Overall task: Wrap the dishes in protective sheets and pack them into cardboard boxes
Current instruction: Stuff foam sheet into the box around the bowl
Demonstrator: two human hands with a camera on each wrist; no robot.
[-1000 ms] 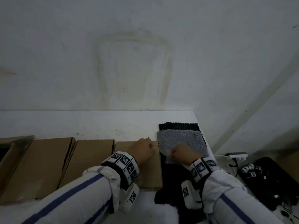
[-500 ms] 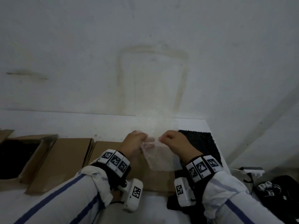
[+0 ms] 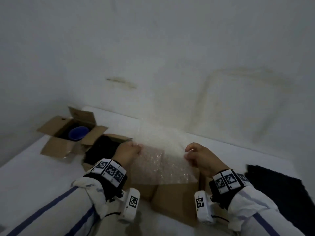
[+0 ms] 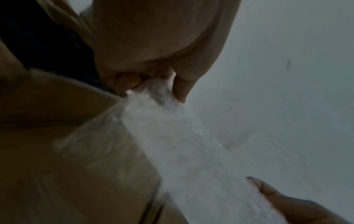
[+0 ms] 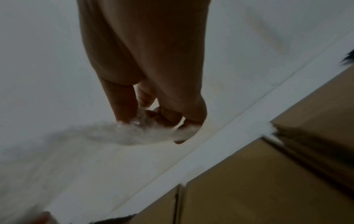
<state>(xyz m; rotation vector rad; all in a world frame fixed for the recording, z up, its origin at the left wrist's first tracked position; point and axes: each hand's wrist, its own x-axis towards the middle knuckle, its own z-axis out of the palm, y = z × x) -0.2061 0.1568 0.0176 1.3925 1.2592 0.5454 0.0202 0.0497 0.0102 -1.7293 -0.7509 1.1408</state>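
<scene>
A clear bubble-wrap sheet (image 3: 162, 157) is stretched in the air between both hands, above flat cardboard boxes (image 3: 175, 198). My left hand (image 3: 134, 150) pinches its left corner; the left wrist view shows the thumb and fingers (image 4: 180, 89) closed on the sheet (image 4: 172, 136). My right hand (image 3: 189, 154) pinches the right corner, and in the right wrist view the fingertips (image 5: 124, 112) clamp the crumpled edge (image 5: 134, 133). A blue bowl (image 3: 78, 135) sits inside an open cardboard box (image 3: 56, 147) at the far left.
A second open box with a dark inside (image 3: 102, 150) lies just left of my left hand. A stack of black sheets (image 3: 281, 189) lies at the right. The white table (image 3: 34, 176) meets a white wall (image 3: 153, 48) behind.
Both hands have lifted the bubble-wrap sheet off the black stack, carried it left and pulled it wide apart. My view has swung left, bringing the open box with the blue bowl into sight.
</scene>
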